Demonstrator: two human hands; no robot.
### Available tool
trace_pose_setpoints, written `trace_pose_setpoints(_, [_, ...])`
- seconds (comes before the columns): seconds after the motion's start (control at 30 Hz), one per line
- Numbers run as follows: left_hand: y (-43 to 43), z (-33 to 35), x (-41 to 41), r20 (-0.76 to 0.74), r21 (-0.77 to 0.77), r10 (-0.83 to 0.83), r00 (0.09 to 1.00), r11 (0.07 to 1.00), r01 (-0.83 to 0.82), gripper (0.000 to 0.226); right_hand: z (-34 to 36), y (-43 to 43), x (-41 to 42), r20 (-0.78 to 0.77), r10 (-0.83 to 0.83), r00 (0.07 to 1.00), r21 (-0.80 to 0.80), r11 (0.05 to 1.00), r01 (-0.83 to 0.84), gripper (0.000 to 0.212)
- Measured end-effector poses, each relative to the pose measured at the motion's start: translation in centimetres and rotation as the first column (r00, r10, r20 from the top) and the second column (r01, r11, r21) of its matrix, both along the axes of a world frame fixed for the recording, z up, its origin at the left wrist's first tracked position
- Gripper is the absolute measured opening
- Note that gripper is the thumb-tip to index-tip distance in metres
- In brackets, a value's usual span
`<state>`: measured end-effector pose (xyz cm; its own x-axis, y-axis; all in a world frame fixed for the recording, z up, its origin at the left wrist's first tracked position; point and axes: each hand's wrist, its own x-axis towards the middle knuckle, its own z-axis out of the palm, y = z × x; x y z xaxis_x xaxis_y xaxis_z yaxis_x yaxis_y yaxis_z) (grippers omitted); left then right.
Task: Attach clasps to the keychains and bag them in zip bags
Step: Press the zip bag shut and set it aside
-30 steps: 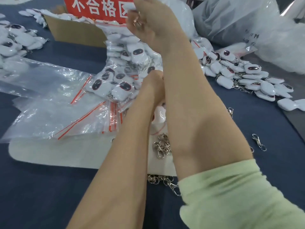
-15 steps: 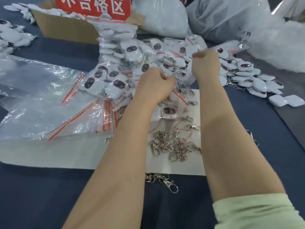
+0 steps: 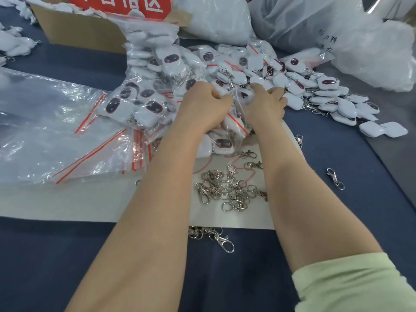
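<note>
**Both hands drop onto the pile**

The right hand (image 3: 265,106) has come down from its raised spot at 1 o'clock and closed in beside the left hand (image 3: 202,104). Both now sit at 12 o'clock, just above centre. Fingers are curled on each, pinching the clear plastic of a small zip bag (image 3: 238,109) stretched between them, its red strip slanting from 10 towards 4.

Just under the wrists lies a white keychain (image 3: 222,143), dark oval face up, long axis 9 to 3. Whether it sits inside that bag, I cannot tell.

At 11 o'clock a big clear bag (image 3: 153,70) bulges with bagged keychains. Behind it is a cardboard box (image 3: 78,34) with white pieces heaped at its rim. Flat empty zip bags (image 3: 56,131) fan out at 9 o'clock, and loose keychains (image 3: 326,102) sprawl at 2 o'clock.

Below the hands, a heap of clasps (image 3: 227,188) rests on a white sheet (image 3: 78,203) on the blue tabletop (image 3: 67,255). A lone clasp (image 3: 222,240) off the sheet's edge points its hook to 4.
</note>
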<state>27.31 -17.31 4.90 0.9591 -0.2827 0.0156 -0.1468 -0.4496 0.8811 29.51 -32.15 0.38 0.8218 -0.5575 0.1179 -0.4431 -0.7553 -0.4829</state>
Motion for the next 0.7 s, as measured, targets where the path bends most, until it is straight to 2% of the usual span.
trace_pose_setpoints(0.17, [0.5,0.9,0.1,0.020,-0.055,-0.014,1.000,0.998,0.015,0.024,0.8,1.0,0.9,-0.080,-0.017,0.997,0.048,0.999,0.021,0.041])
trace_pose_setpoints(0.33, [0.7,2.0,-0.1,0.031,-0.148,-0.009,0.999,0.989,0.014,0.029,0.7,0.9,0.9,-0.006,-0.036,0.999,0.044,0.998,0.036,0.038])
trace_pose_setpoints(0.4, [0.8,2.2,-0.1,0.037,-0.161,-0.008,0.999,0.987,0.014,0.028,0.8,0.7,0.7,0.071,-0.026,0.997,0.010,1.000,0.026,0.037])
trace_pose_setpoints(0.47, [0.7,2.0,-0.2,0.018,-0.171,-0.007,1.000,0.985,0.010,0.030,1.4,0.6,0.3,0.242,-0.039,0.969,0.024,0.999,0.034,0.040])
trace_pose_setpoints(0.5, [0.6,1.9,-0.3,0.007,-0.173,-0.009,1.000,0.985,0.010,0.031,1.9,0.5,0.1,0.354,-0.068,0.933,0.132,0.991,0.022,0.040])
trace_pose_setpoints(0.53, [0.5,1.7,-0.3,-0.001,-0.170,-0.013,1.000,0.985,0.013,0.031,2.5,0.4,0.0,0.447,-0.137,0.884,0.310,0.951,-0.010,0.041])
trace_pose_setpoints(0.57, [0.3,1.6,-0.4,-0.004,-0.162,-0.020,1.000,0.987,0.019,0.030,3.1,0.1,-0.2,0.506,-0.247,0.827,0.526,0.848,-0.069,0.039])
trace_pose_setpoints(0.6, [0.2,1.4,-0.4,-0.004,-0.150,-0.028,1.000,0.988,0.027,0.027,3.8,-0.2,-0.4,0.513,-0.382,0.769,0.741,0.649,-0.172,0.033])
trace_pose_setpoints(0.63, [0.0,1.2,-0.5,-0.003,-0.138,-0.031,1.000,0.990,0.030,0.024,4.3,-0.3,-0.8,0.471,-0.504,0.724,0.874,0.375,-0.308,0.027])
trace_pose_setpoints(0.67, [-0.2,1.1,-0.5,-0.005,-0.127,-0.030,1.000,0.991,0.029,0.021,4.4,-0.7,-1.2,0.416,-0.577,0.703,0.900,0.150,-0.409,0.023])
trace_pose_setpoints(0.7, [-0.3,0.9,-0.5,-0.009,-0.120,-0.027,1.000,0.992,0.026,0.020,4.4,-1.0,-1.5,0.378,-0.586,0.717,0.896,0.038,-0.442,0.022])
